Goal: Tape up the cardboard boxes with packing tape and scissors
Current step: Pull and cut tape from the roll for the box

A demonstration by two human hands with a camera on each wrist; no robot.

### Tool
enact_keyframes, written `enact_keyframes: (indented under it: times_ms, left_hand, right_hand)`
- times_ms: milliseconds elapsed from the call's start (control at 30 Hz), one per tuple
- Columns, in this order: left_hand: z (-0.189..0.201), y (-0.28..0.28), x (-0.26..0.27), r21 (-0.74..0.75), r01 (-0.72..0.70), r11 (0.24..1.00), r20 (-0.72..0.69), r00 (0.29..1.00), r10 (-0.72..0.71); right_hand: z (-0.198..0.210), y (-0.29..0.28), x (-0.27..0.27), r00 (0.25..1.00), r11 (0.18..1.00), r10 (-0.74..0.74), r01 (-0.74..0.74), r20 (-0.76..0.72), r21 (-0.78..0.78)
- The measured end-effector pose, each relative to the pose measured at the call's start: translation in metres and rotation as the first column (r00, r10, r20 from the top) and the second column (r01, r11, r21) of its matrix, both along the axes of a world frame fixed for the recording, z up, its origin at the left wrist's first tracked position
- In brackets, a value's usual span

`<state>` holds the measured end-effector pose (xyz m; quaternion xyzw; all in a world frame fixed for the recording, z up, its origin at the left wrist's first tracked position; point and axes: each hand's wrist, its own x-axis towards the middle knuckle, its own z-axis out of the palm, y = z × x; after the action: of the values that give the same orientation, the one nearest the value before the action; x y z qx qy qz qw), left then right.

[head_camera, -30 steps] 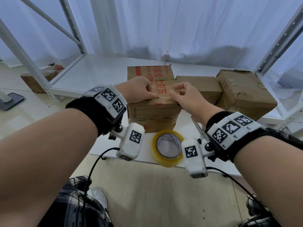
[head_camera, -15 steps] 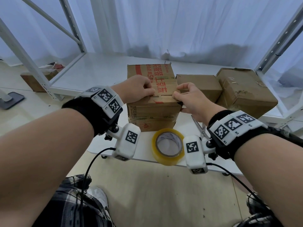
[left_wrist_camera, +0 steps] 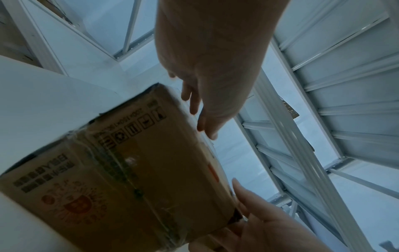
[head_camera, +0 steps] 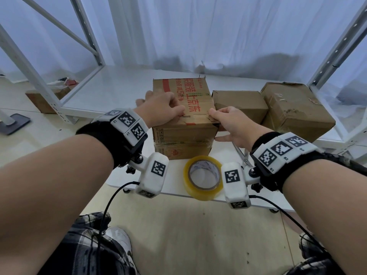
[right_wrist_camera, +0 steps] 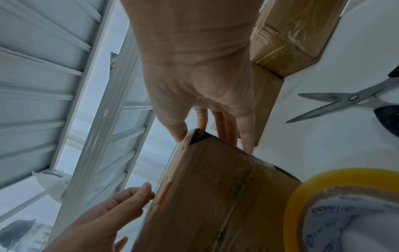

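Scissors [head_camera: 241, 153] half hidden behind right hand [head_camera: 231, 124] (handles unseen) — box [head_camera: 184, 116] gripped.

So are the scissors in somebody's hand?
No, the scissors lie open on the white table, beside the right hand.

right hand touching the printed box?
Touching. The right wrist view shows the right hand with thumb and fingers on the printed box at its corner; the head view agrees.
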<state>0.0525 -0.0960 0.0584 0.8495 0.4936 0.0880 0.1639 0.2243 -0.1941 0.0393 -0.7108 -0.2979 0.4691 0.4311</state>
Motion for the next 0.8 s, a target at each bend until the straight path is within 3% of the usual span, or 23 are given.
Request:
enact_keyframes:
  times_ms: [100,233,800]
  left_hand:
    - [-0.004,0.001,-0.004,-0.040,-0.073,0.997,-0.003,0.997,0.073]
    - [-0.015,0.002,-0.005,-0.171,-0.057,0.984,0.060,0.996,0.068]
    - [-0.021,0.008,0.003,-0.176,-0.124,0.976,0.038,0.990,0.133]
  right_hand:
    - [0.000,0.001,-0.002,0.998,0.999,0.026,-0.028,-0.056,-0.030]
    - [-0.001,0.004,-0.006,0.996,1.000,0.015,-0.015,-0.090,0.003]
    - [-0.009,0.009,-0.007,0.997,0.999,-0.007,0.010,-0.073,0.047]
